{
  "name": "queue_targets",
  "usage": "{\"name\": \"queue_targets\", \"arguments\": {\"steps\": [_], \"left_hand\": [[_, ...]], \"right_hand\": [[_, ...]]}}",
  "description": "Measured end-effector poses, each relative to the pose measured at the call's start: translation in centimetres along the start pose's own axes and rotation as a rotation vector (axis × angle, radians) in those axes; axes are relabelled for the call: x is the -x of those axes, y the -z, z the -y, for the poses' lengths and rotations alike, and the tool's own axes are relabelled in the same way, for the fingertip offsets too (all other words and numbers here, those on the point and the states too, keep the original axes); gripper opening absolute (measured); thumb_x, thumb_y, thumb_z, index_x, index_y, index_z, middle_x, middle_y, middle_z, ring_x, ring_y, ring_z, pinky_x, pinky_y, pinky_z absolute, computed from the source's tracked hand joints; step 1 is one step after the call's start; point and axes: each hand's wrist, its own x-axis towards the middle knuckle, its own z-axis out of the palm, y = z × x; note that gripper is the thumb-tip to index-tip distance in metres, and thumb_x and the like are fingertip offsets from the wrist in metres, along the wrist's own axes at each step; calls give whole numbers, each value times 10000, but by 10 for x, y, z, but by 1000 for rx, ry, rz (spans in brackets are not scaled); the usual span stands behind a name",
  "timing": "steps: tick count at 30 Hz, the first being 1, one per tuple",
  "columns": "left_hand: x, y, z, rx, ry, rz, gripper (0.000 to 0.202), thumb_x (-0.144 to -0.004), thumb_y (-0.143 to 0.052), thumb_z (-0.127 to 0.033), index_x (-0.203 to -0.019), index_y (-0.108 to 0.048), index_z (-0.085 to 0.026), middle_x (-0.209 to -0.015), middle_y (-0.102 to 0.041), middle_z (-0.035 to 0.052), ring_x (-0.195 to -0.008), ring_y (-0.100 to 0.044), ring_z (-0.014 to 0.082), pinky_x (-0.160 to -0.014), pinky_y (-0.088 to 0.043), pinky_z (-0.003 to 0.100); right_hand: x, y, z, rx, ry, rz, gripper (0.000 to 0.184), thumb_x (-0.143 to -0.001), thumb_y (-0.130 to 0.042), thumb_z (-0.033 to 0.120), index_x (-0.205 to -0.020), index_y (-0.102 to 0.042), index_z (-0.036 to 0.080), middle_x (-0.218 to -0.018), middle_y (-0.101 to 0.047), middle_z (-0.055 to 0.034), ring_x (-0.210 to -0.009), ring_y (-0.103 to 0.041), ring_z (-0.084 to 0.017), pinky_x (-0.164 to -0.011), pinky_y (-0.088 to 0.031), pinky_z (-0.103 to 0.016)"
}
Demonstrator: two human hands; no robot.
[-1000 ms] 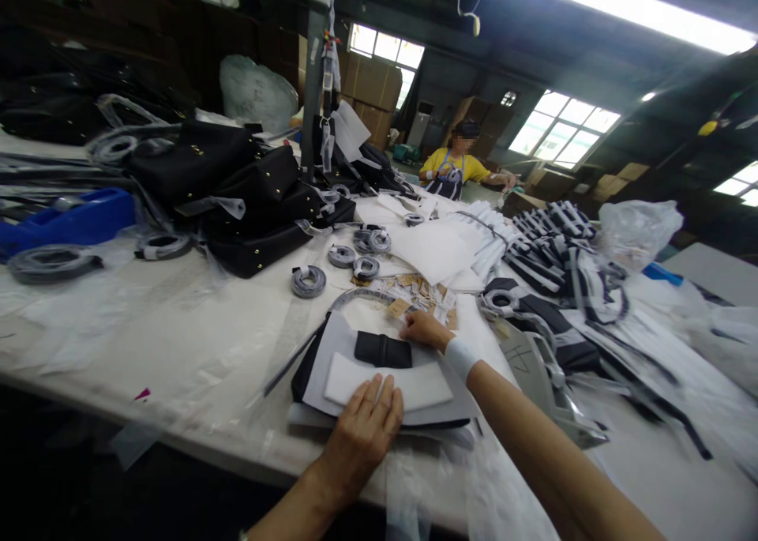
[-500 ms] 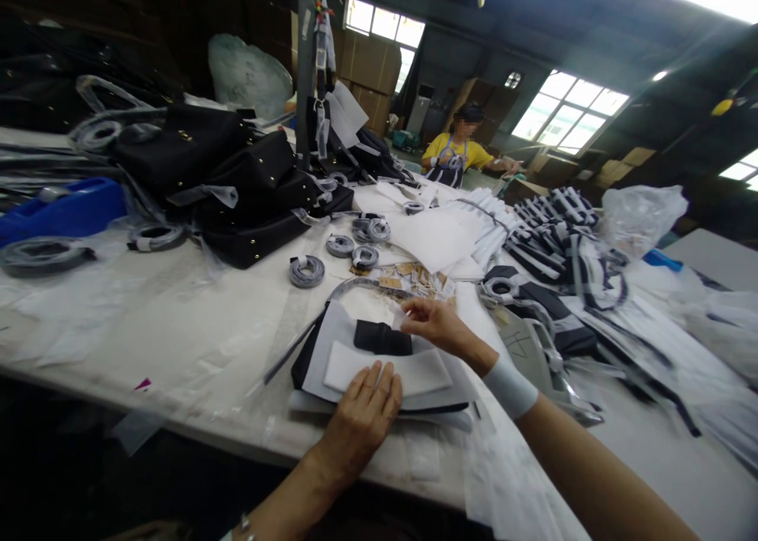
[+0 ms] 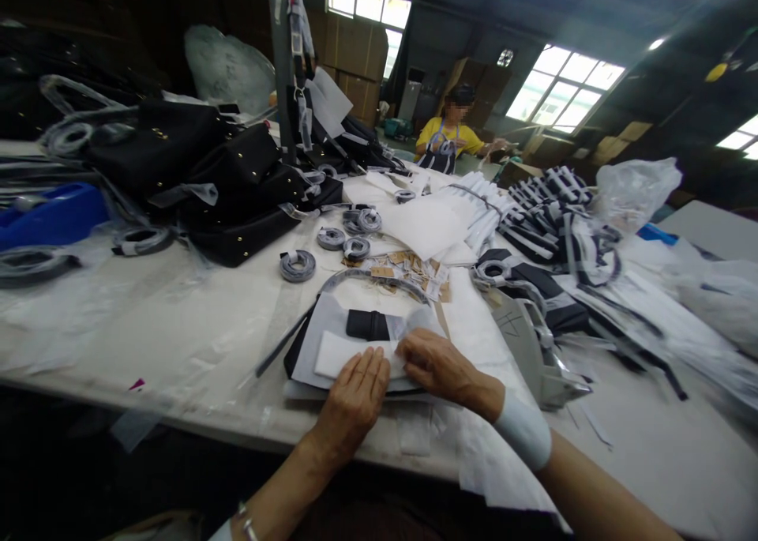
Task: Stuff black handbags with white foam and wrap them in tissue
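A flat bag wrapped in grey-white sheet [image 3: 320, 332] lies at the table's near edge, with a white foam strip [image 3: 337, 353] across it and a black folded piece [image 3: 367, 324] above that. My left hand [image 3: 354, 399] rests flat on the foam strip, fingers together and stretched out. My right hand [image 3: 438, 367] lies beside it on the sheet, fingers curled at the strip's right end; whether it pinches anything is hidden. A white band wraps my right wrist.
Black handbags [image 3: 225, 185] are piled at the back left, with grey tape rolls [image 3: 298, 264] and small brown tags [image 3: 408, 271] behind the bag. Striped black-and-white pieces [image 3: 562, 225] cover the right. A person in yellow [image 3: 447, 134] works at the far end. A blue tray [image 3: 50, 213] sits left.
My right hand drew back from the brown tags toward me and came down on the sheet beside my left hand. My left hand stayed on the foam strip.
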Motion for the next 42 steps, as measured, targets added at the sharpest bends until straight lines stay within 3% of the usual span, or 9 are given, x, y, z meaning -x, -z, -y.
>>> {"name": "queue_targets", "arguments": {"steps": [4,9,13,15,22,26,32,37,42], "left_hand": [[-2,3,0,-5,15,1,406,-987,-306,-84,-1292,-573,-53,-1293,-649,122,-1222,-591,223,-1034,-464,360],[-2,3,0,1,22,26,414,-979,-335,-80,-1334,-548,-74,-1320,-631,121,-1244,-573,220,-1047,-459,360],[-1,2,3,22,-10,13,378,-977,-373,-99,-1283,-593,-85,-1282,-652,136,-1231,-584,247,-1033,-471,381],[-2,2,6,36,-23,-2,364,-971,-388,-96,-1263,-604,-76,-1231,-679,139,-1205,-601,256,-1016,-481,383],[-5,9,17,30,-16,4,363,-973,-381,-86,-1247,-618,-84,-1251,-668,143,-1124,-642,233,-968,-502,371],[2,22,24,46,-10,29,377,-980,-361,-84,-1246,-626,-101,-1267,-660,136,-1155,-624,234,-991,-483,375],[6,36,36,71,-16,50,368,-983,-386,-106,-1267,-619,-122,-1296,-646,122,-1214,-589,248,-1026,-454,381],[12,40,40,99,17,36,379,-993,-366,-110,-1281,-611,-127,-1312,-637,119,-1232,-576,239,-1061,-423,379],[19,40,39,85,47,57,376,-989,-382,-110,-1290,-607,-138,-1313,-637,114,-1240,-569,237,-1071,-413,376]], "right_hand": [[7,4,-1,-24,-3,-47,194,-732,-525,44,-792,-476,222,-757,-551,-12,-693,-520,-174,-637,-442,-290],[17,23,-2,-124,-91,-240,64,-879,-580,179,-902,-557,234,-847,-634,-25,-803,-619,-183,-757,-505,-309],[4,37,-16,-101,-204,-182,614,-799,-753,308,-1348,-486,252,-1230,-656,-93,-1173,-599,-269,-1025,-454,-442],[-9,39,-27,-63,-279,-121,735,-757,-784,298,-1411,-454,239,-1355,-590,-123,-1267,-540,-297,-1073,-412,-482],[-46,19,-40,170,-440,166,391,-802,-693,169,-1191,-652,163,-1197,-673,-127,-1120,-620,-278,-975,-456,-379],[-41,3,-35,182,-456,163,253,-820,-666,187,-1071,-668,152,-1064,-706,-104,-1012,-641,-253,-887,-469,-342],[-57,-7,-53,212,-536,131,386,-786,-671,170,-1169,-628,168,-1128,-686,-113,-1000,-631,-240,-823,-455,-321],[-77,-17,-66,210,-555,172,144,-771,-650,152,-874,-739,198,-896,-735,-87,-887,-658,-256,-730,-438,-314],[-75,-15,-66,161,-496,189,180,-750,-610,100,-818,-743,201,-902,-735,-66,-853,-644,-227,-705,-418,-289]]}}
